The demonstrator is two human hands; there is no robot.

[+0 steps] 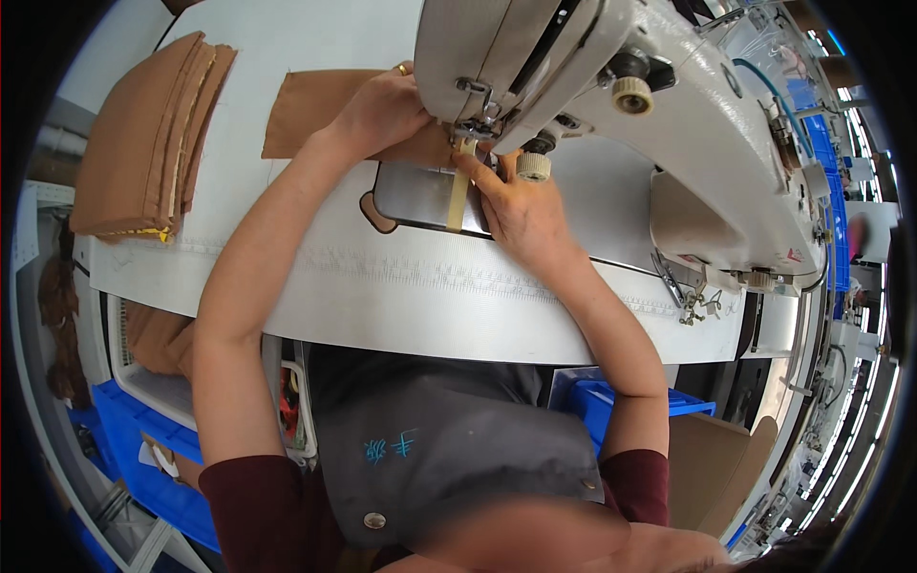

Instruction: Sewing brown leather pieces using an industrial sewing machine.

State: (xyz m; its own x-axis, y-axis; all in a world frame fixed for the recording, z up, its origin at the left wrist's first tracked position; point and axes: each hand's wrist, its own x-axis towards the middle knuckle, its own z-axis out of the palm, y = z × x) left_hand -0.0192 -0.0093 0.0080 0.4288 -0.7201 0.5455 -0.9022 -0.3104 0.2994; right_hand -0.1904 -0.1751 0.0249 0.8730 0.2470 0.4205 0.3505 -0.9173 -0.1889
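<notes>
A brown fabric piece [315, 107] lies flat on the sewing machine's bed, its right end under the needle area. My left hand [384, 116] rests on this fabric beside the machine head [506, 57], which hides its fingertips. A narrow pale yellow strip [458, 202] runs from the presser foot [473, 129] toward me over the metal plate [411, 196]. With fingers stretched and apart, my right hand [525, 215] lies just right of the strip. Its index finger touches the strip close to the foot; some other fingertips are hidden behind the machine's knob.
A thick stack of brown fabric pieces [143, 143] stands at the left of the white table [382, 286]. Metal tweezers [669, 277] and small metal parts [702, 304] lie at the right. Blue bins [143, 449] sit below the table edge.
</notes>
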